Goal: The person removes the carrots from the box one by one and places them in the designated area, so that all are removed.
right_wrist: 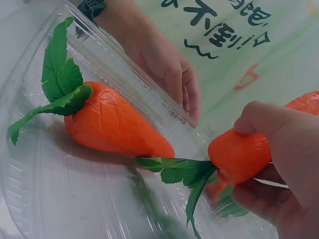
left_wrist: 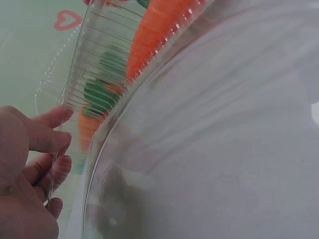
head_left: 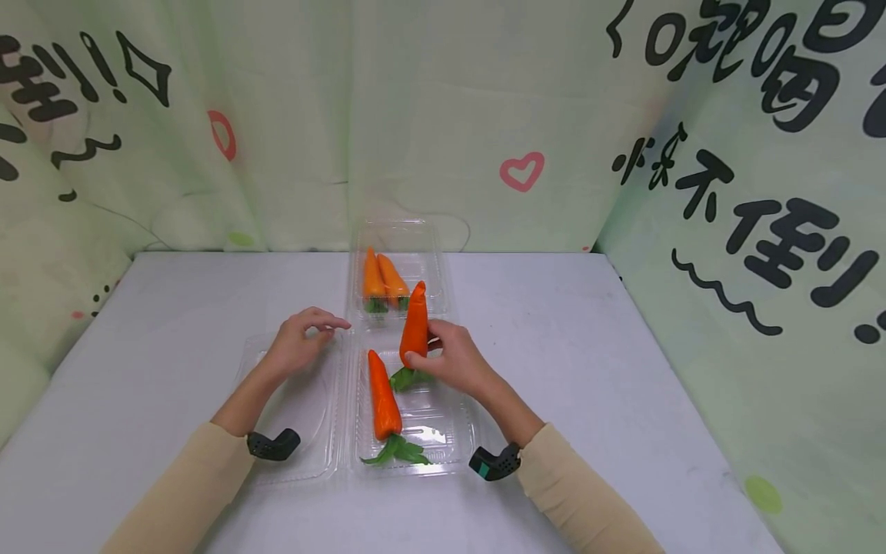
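At the bottom of the frame come the beige sleeves [head_left: 588,500], with black devices [head_left: 273,445] at both wrists; on the white table [head_left: 588,385], at lower centre, lies a clear box [head_left: 446,431], its clear lid [head_left: 311,415] spread to the left; one orange carrot [head_left: 384,396] rests in this box, leaves toward the bottom edge; slightly farther, at the centre, the right hand [head_left: 453,358] pinches a second carrot [head_left: 415,327] between thumb and fingers, its tip upward, its leaves over the box; the left hand [head_left: 301,338], left of centre, has its fingertips at the plastic edge; whether it grips or only touches, I cannot tell; beyond, a farther box [head_left: 428,265] contains two lighter carrots [head_left: 373,277]; behind hangs a pale green cloth [head_left: 429,115] with a pink heart [head_left: 522,171].
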Tool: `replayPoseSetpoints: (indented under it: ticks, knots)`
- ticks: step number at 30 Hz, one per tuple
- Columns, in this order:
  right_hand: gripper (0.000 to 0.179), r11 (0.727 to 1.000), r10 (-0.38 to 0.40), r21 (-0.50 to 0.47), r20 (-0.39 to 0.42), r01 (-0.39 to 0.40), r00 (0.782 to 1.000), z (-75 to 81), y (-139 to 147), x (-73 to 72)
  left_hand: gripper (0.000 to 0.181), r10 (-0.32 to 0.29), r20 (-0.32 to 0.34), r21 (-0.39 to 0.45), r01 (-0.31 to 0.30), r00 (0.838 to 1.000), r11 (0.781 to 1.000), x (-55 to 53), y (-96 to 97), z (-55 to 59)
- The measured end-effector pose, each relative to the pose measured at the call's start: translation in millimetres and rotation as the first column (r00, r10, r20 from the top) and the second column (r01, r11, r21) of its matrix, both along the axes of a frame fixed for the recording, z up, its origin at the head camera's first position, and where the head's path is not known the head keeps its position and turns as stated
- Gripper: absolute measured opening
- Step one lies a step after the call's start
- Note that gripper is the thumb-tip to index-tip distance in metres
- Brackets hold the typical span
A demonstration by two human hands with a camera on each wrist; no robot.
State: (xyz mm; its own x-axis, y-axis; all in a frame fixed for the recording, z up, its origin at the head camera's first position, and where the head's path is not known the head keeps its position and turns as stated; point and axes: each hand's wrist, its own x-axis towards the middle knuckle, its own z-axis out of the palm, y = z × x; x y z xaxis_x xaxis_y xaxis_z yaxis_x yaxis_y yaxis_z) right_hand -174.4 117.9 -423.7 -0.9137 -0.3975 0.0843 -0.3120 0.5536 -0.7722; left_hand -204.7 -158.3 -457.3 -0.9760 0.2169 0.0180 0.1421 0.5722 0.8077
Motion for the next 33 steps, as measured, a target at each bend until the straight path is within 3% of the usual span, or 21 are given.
replayPoseSetpoints:
  ticks: [12, 33]
  knots:
    - [0.031, 0.998, -0.002, -0.059, -0.052, -0.001, 0.999, 1.3, 3.2, -0.6, 0.028, -0.007, 0.002, 0.031, 0.007, 1.0, 0.999, -0.1, -1.4, 1.2]
    - [0.049, 0.994, -0.051, -0.103, -0.049, 0.045, 0.998, 10.3, 12.3, 3.7, 0.025, -0.036, -0.119, 0.053, 0.042, 0.992, 0.998, 6.8, 7.4, 10.9]
